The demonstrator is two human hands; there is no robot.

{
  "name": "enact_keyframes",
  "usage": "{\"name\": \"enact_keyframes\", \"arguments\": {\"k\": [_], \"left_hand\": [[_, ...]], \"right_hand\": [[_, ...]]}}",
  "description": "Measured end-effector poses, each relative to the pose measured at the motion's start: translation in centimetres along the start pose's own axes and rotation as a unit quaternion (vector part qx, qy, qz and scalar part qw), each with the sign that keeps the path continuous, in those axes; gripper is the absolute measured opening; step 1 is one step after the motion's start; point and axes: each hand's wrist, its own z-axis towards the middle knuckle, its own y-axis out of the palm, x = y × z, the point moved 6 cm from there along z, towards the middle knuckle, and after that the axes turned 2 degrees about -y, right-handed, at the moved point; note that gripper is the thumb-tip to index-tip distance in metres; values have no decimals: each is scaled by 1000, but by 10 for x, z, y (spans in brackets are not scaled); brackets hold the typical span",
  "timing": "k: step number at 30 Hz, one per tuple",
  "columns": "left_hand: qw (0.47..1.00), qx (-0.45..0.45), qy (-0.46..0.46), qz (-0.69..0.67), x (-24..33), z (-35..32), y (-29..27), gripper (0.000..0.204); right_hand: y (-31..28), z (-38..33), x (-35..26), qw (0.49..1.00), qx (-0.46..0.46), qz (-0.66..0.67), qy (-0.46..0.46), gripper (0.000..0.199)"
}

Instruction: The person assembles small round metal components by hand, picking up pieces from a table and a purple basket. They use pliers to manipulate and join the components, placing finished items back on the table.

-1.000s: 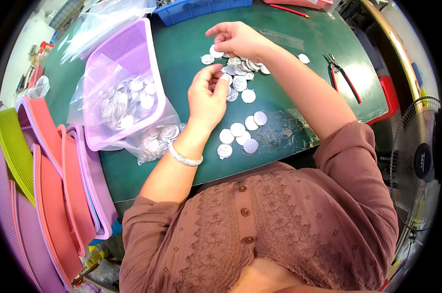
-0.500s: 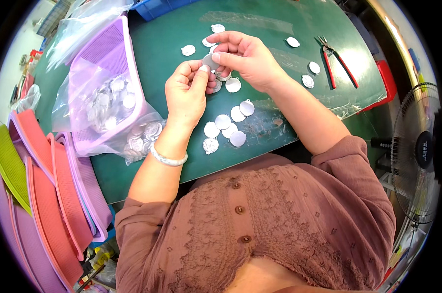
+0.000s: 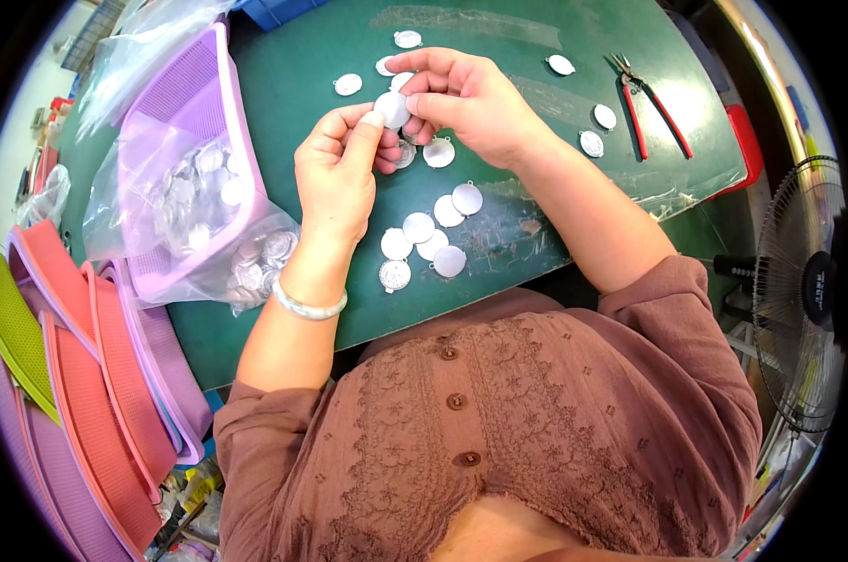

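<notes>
A round silver metal pendant (image 3: 392, 110) is pinched between my two hands above the green table. My left hand (image 3: 341, 169) grips its lower left edge with thumb and fingers. From the right, my right hand (image 3: 466, 105) holds the other edge between thumb and fingers. Several like pendants lie partly hidden beneath my hands; one pendant (image 3: 439, 153) shows just below them. Closer to me is a loose cluster of pendants (image 3: 418, 228), most with a plain face up and one with a patterned face.
A purple basket (image 3: 241, 122) with a clear bag of pendants (image 3: 194, 192) stands at left. Pliers with red handles (image 3: 650, 108) lie at right near stray pendants. Stacked coloured baskets (image 3: 105, 393) fill the lower left. A fan (image 3: 798, 290) stands beyond the table's right edge.
The pendant between my hands has turned, its face now catching more light. Both hands appear slightly further left and up, and the whole scene has shifted a little with the camera.
</notes>
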Motion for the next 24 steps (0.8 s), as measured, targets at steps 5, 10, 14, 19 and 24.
{"name": "enact_keyframes", "arguments": {"k": [5, 10, 14, 19, 24], "left_hand": [[1000, 12, -19, -8, -1, 1, -3, 14], [999, 16, -35, -14, -4, 3, -8, 14], [999, 25, -36, 2, -3, 3, -6, 14], [997, 31, -27, 64, -1, 1, -3, 17], [996, 21, -42, 71, -3, 1, -2, 18]], "right_hand": [[0, -1, 2, 1000, -9, -10, 20, 38], [1, -1, 4, 999, -19, 13, 48, 34], [2, -2, 4, 999, -12, 16, 36, 31], [7, -2, 1, 998, -43, -31, 23, 33], [9, -2, 1, 997, -58, -51, -5, 33]]}}
